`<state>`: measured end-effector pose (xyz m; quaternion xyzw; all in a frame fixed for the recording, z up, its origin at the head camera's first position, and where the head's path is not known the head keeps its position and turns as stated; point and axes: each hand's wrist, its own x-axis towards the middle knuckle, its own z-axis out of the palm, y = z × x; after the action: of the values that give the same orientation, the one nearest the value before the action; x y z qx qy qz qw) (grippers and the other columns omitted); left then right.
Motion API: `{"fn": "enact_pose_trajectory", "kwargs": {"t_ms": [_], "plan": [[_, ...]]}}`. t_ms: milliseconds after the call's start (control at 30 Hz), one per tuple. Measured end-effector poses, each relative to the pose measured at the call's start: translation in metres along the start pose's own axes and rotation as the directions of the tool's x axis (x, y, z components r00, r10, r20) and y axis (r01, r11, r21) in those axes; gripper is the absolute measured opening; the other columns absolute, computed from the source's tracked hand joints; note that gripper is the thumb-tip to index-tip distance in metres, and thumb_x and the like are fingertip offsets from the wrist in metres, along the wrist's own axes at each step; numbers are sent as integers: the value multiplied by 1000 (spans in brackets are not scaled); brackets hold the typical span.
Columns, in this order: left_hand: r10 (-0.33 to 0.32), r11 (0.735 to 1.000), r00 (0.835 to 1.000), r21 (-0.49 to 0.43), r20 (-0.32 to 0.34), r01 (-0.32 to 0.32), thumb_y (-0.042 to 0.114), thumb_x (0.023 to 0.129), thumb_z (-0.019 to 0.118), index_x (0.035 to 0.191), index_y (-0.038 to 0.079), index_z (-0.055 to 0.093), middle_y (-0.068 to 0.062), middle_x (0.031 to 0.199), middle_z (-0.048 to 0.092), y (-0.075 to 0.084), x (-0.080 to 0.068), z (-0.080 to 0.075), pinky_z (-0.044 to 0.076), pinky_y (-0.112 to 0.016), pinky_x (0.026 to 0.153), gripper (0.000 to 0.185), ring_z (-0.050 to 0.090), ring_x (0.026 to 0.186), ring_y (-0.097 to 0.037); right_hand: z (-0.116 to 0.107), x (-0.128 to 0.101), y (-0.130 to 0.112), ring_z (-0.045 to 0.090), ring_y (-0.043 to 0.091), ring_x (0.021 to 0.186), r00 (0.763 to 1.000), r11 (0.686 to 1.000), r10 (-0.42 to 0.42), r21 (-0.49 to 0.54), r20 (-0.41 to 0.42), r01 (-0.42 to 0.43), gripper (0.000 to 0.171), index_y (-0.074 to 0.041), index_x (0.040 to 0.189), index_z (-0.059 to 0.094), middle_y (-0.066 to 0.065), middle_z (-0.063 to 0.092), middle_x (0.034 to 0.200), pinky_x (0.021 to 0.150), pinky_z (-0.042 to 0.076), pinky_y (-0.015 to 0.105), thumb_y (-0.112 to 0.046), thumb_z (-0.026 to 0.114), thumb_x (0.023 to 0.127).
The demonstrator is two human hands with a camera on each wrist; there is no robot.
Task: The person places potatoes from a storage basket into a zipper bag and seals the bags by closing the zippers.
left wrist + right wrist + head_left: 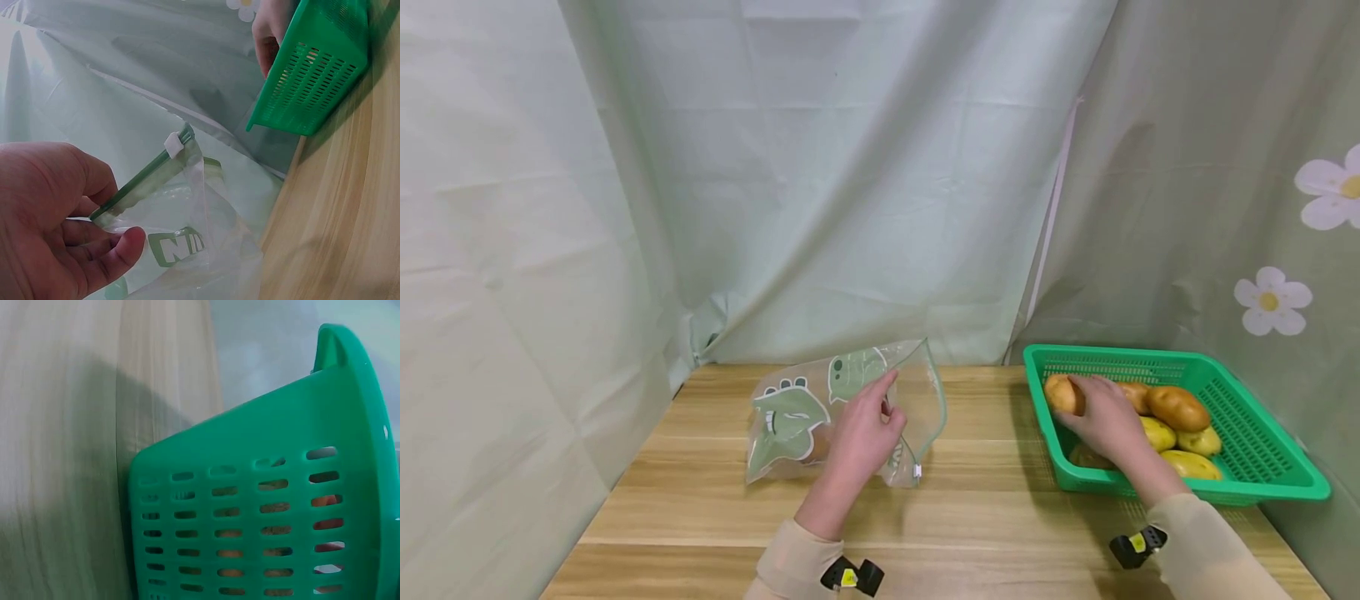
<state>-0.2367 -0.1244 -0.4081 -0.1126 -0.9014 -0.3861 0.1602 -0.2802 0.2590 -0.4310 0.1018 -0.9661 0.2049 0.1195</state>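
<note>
A clear zip bag (917, 400) with green cartoon prints lies on its side, its mouth facing right; a brownish thing (817, 443) shows through it. My left hand (865, 429) holds the bag's edge at the mouth, and in the left wrist view the green zip strip (147, 172) with its white slider (174, 145) runs from the fingers. Inside the green basket (1270, 487), my right hand (1105, 417) grips a brown potato (1060, 393) at the left end. The basket wall (250, 444) hides that hand's grip in the right wrist view.
Beside the right hand, the basket also holds brown potatoes (1178, 407) and yellow potato-like pieces (1191, 465). The wooden table (985, 517) ends at pale curtains (880, 208) behind and on both sides.
</note>
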Motion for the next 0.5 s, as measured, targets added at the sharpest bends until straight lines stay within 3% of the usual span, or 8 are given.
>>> {"fn": "enact_pose_trajectory", "kwargs": {"t_ms": [167, 500], "plan": [[6, 1000, 1000, 7, 0, -6, -1, 93, 72, 158, 3, 58, 1, 90, 61, 0, 1, 0, 48, -28, 58, 67, 53, 72, -12, -4, -2, -3, 51, 64, 134, 999, 997, 21, 72, -38, -18, 70, 13, 153, 53, 41, 55, 149, 108, 43, 76, -22, 82, 100], [10, 1000, 1000, 4, -5, -10, -1, 92, 72, 157, 3, 59, 1, 90, 61, 0, 0, 0, 48, -28, 60, 67, 54, 73, -12, -11, -7, -15, 51, 62, 135, 994, 986, 47, 162, -100, -30, 72, 13, 157, 48, 41, 50, 153, 107, 45, 75, -23, 80, 103]]}}
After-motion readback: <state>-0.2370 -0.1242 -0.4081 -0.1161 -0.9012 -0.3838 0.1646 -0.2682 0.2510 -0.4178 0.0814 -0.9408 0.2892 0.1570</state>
